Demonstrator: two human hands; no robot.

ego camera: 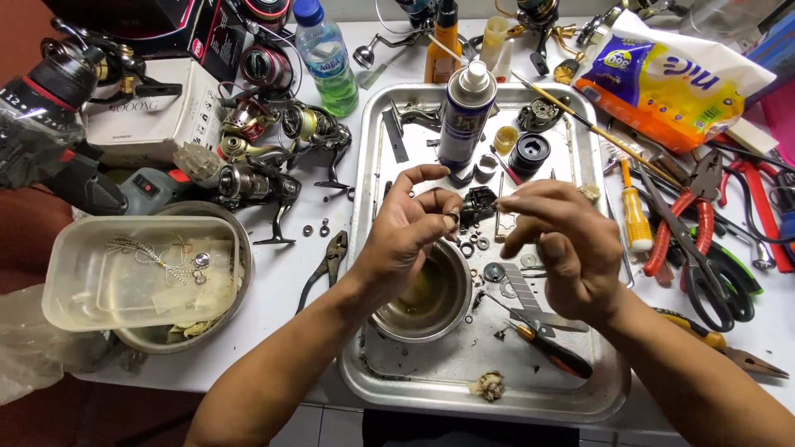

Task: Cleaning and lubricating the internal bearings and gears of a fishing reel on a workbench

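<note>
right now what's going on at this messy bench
A person works with bare hands over a metal tray on a white table. The left hand pinches a small ring-shaped part above a small metal bowl of yellowish liquid. The right hand hovers close beside it, fingertips pinched together; whether it holds anything cannot be told. On the tray lie small washers, a dark reel body, a spray can and a screwdriver. Fishing reels and red-handled pliers lie around the tray.

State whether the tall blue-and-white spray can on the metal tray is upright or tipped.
Upright: the tall blue-and-white spray can stands on its base on the metal tray, white cap uppermost.
</note>
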